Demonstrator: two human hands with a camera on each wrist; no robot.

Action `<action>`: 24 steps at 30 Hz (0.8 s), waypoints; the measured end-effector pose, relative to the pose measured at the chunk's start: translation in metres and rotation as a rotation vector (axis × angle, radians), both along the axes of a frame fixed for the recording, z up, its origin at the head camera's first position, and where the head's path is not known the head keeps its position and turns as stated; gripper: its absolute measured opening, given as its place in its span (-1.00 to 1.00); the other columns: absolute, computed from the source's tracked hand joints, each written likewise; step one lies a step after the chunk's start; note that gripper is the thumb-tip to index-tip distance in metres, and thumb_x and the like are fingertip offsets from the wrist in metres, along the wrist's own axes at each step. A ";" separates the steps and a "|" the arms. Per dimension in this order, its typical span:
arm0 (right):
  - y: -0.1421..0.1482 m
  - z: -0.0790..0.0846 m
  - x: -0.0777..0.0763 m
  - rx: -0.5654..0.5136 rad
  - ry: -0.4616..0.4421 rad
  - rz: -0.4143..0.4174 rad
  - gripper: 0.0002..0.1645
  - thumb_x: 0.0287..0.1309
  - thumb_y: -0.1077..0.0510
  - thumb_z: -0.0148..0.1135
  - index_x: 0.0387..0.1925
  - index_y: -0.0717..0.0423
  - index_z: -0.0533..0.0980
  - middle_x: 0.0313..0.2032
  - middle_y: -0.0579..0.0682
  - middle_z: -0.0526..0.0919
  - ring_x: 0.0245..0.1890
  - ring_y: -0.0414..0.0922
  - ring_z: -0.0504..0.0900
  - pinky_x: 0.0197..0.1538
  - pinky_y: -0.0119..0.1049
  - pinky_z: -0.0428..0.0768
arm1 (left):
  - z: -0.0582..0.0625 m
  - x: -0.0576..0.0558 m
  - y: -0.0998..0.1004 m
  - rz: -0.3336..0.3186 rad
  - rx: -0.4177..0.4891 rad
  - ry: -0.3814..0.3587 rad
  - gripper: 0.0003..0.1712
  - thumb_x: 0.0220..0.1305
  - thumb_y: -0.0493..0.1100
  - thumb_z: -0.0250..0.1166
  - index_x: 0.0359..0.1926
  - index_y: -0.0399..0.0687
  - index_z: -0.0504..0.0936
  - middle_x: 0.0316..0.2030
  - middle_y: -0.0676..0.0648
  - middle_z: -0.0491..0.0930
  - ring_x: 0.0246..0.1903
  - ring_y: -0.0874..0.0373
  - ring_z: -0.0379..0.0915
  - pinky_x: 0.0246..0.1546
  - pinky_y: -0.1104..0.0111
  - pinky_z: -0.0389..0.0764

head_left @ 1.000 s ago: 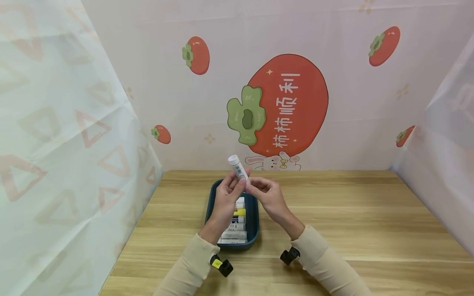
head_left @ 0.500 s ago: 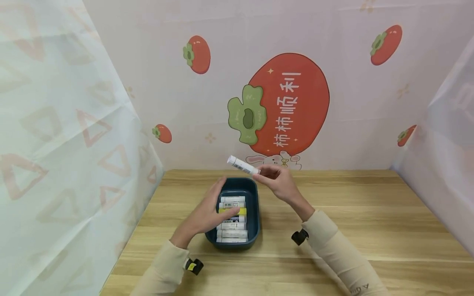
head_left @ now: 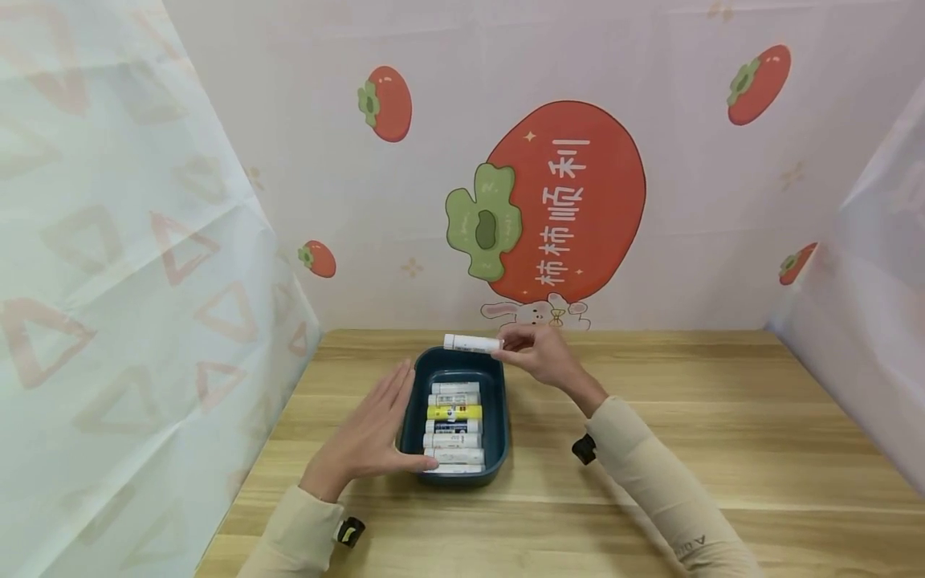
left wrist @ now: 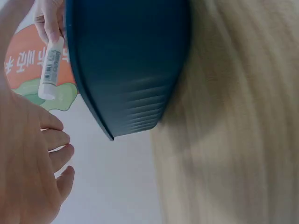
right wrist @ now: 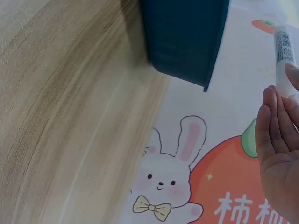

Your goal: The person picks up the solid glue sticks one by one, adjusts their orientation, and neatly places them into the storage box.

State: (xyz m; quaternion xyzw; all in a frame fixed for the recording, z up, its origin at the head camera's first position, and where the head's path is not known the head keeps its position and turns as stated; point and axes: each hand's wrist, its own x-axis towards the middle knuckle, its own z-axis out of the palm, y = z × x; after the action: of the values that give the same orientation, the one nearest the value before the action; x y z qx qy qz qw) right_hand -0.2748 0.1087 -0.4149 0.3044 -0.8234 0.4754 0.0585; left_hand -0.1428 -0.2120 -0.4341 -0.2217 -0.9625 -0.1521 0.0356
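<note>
A white glue stick (head_left: 472,343) with a barcode label lies nearly level above the far rim of a dark blue bin (head_left: 502,437). My right hand (head_left: 538,353) pinches it by its right end, its capped end pointing left. In the right wrist view the thumb and fingers of the right hand (right wrist: 280,140) meet at the base of the glue stick (right wrist: 284,53). My left hand (head_left: 368,429) spreads along the bin's left side, fingers straight, thumb over the near left rim. Inside the bin, several sticks (head_left: 454,441) lie in a row, mostly white, one yellow (head_left: 454,412) and one navy.
The bin stands on a wood-grain table (head_left: 650,449). Behind it rises a backdrop (head_left: 419,201) printed with persimmons and a rabbit. A pale patterned sheet (head_left: 144,321) closes the left side, and another (head_left: 882,321) the right.
My left hand has let go of the glue stick and moved down to the bin's left side. My right hand has turned the stick from steep to nearly level and lowered it slightly.
</note>
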 end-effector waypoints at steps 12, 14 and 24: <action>-0.024 -0.014 -0.011 0.273 0.072 0.022 -0.78 0.24 0.07 0.55 -0.13 0.07 0.77 -0.27 -0.12 0.78 -0.26 -0.22 0.70 -0.10 -0.32 0.78 | -0.017 0.003 0.001 0.047 0.016 -0.091 0.64 -0.05 0.71 0.33 0.70 -0.25 -0.13 0.72 -0.21 -0.22 0.71 -0.15 -0.19 0.67 -0.10 0.10; -0.029 -0.014 -0.011 0.320 0.052 0.032 -0.78 0.26 0.06 0.53 -0.12 0.07 0.77 -0.25 -0.11 0.79 -0.25 -0.22 0.70 -0.11 -0.34 0.77 | -0.019 0.003 0.001 0.048 0.008 -0.096 0.64 -0.04 0.71 0.33 0.69 -0.27 -0.11 0.72 -0.23 -0.20 0.71 -0.16 -0.17 0.66 -0.10 0.11; -0.044 -0.017 -0.020 0.438 0.086 0.082 -0.82 0.31 0.15 0.48 -0.11 0.13 0.77 -0.28 -0.07 0.78 -0.32 -0.20 0.64 -0.14 -0.34 0.76 | -0.020 0.002 0.002 0.052 0.010 -0.136 0.64 -0.04 0.73 0.32 0.70 -0.25 -0.14 0.72 -0.22 -0.22 0.72 -0.14 -0.22 0.68 -0.10 0.06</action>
State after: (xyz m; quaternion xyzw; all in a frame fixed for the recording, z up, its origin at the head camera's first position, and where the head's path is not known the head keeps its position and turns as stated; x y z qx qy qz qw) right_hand -0.2945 0.0649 -0.4316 0.3631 -0.8906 0.2738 0.0065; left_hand -0.1412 -0.2104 -0.4541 -0.1857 -0.9673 -0.1708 -0.0248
